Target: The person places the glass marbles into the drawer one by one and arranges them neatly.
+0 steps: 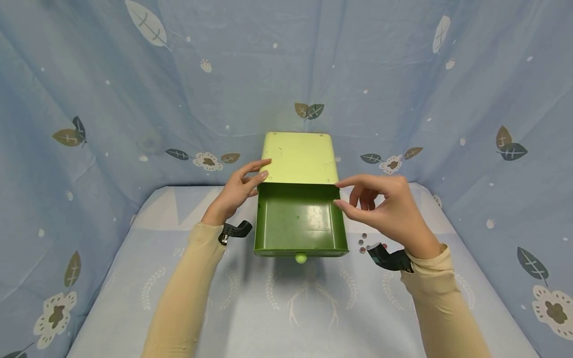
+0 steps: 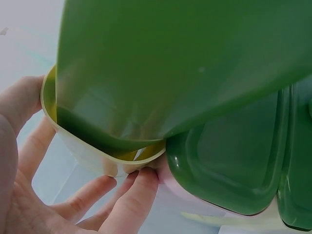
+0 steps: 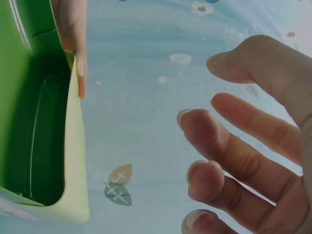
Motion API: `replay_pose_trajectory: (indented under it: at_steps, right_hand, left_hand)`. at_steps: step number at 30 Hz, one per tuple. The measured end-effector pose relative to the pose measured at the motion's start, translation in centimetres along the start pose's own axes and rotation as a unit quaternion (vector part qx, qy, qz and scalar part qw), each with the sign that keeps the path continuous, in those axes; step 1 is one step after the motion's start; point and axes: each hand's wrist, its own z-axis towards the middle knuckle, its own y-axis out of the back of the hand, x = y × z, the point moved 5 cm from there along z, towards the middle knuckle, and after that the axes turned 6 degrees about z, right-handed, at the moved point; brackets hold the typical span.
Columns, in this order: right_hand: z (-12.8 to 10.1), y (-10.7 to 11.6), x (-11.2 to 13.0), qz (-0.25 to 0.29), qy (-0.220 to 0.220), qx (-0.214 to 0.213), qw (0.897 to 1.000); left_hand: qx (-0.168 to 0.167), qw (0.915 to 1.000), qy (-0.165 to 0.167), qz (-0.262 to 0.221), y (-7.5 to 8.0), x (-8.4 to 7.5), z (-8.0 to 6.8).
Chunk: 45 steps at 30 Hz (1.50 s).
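A light green drawer box (image 1: pixel 297 158) stands at the middle back of the table, with its dark green drawer (image 1: pixel 295 223) pulled out toward me. The drawer has a round light green knob (image 1: pixel 301 258) on its front, and its bare floor shows. My left hand (image 1: pixel 237 191) holds the box at its left front edge; in the left wrist view its fingertips (image 2: pixel 144 178) press against the pale casing. My right hand (image 1: pixel 385 206) hovers beside the drawer's right side, thumb and index finger apart. In the right wrist view nothing lies between its bent fingers.
Several small round grey and red pieces (image 1: pixel 363 242) lie on the table to the right of the drawer, partly hidden by the right wrist camera (image 1: pixel 388 258). A blue patterned curtain (image 1: pixel 286 74) hangs behind and on both sides of the pale table (image 1: pixel 268 323).
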Motion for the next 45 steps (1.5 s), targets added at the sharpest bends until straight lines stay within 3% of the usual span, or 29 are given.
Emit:
replay_pose_trajectory:
  at_steps: [30,45]
  right_hand:
    - [-3.8,1.3,-2.7,-0.021,-0.053,-0.072,0.996]
    - [-6.0,1.3,-3.7,-0.023,-0.096,-0.079,0.992]
  left_hand:
    - [0.000,1.0000,0.002,0.000,0.0,0.0,-0.1]
    - [0.000,1.0000,0.002,0.004,0.0,0.1,0.0]
